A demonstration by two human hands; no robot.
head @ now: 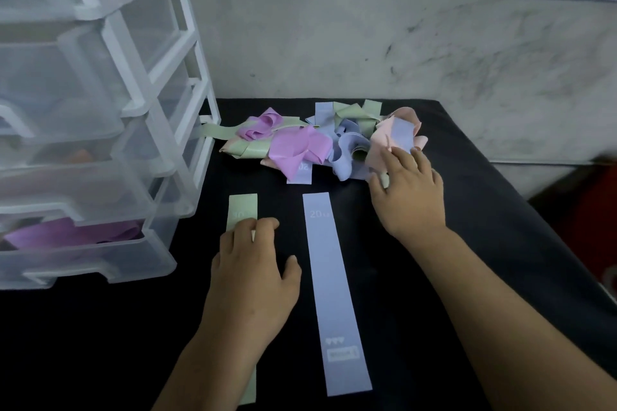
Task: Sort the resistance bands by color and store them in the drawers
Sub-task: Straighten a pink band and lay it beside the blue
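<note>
A tangled pile of resistance bands in green, purple, blue and pink lies at the back of the black table. A green band lies flat in front of it, and my left hand rests on it with fingers laid flat. To its right a long blue band marked 20 lies flat and untouched. My right hand reaches into the pile's right end and touches a pink band; whether the fingers pinch it is hidden.
A clear plastic drawer unit with a white frame stands at the left. Its bottom drawer is pulled open and holds purple bands. A drawer above holds something orange. A grey wall rises behind the table, whose right edge drops off.
</note>
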